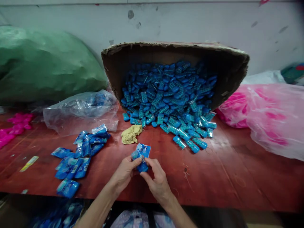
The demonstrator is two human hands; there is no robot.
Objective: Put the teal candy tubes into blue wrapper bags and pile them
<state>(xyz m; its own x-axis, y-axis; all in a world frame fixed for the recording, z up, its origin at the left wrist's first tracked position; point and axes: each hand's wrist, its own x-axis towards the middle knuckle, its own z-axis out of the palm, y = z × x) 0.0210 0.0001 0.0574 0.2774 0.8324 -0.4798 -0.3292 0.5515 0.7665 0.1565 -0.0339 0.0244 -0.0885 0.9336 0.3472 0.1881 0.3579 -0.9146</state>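
Observation:
A small blue packet with a printed card top (143, 150) is held between both hands above the red table near its front edge. My left hand (127, 169) pinches its left side, and my right hand (156, 175) has thumb and fingers closed on its right side. Just beyond the packet lies a crumpled yellow cloth (131, 134). To the left, several blue printed packets (82, 145) rest in a loose pile. Behind, a tipped cardboard box (175, 47) spills many small blue wrapped items (166, 95) onto the table.
Left on the red table (225, 177) are a clear plastic bag (80, 110), pink items (20, 122), a yellow strip (29, 163) and a large green sack (47, 63). A pink-filled bag (275, 117) sits right. More blue packets (64, 215) lie below the table edge.

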